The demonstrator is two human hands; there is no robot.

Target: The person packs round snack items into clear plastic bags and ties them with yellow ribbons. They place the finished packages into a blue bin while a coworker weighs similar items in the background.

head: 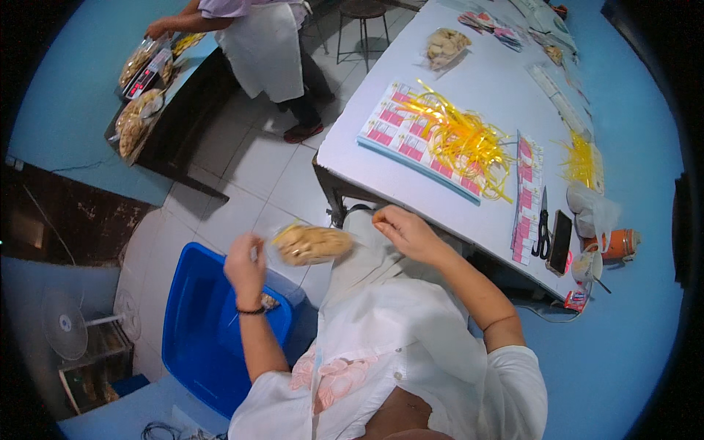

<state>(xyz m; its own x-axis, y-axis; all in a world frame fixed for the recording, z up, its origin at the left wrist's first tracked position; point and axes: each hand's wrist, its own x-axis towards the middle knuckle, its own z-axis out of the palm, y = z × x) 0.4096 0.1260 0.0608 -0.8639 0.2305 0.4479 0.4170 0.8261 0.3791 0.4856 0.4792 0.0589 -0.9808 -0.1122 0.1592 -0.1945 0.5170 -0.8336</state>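
A clear plastic bag of pale tan food pieces, with a yellow ribbon at its left end, is between my hands, blurred. My left hand is beside the ribboned end, its fingers bent; whether it grips the clear plastic there is not plain. To the bag's right, my right hand has thumb and fingertips close together near the table edge; anything thin between them cannot be made out. Yellow ribbons lie heaped on sheets of pink-and-white printed labels on the white table.
A blue plastic tub stands at lower left. Scissors, a phone, a cup and another filled bag lie on the table. At upper left, a person in an apron handles bags by a digital scale.
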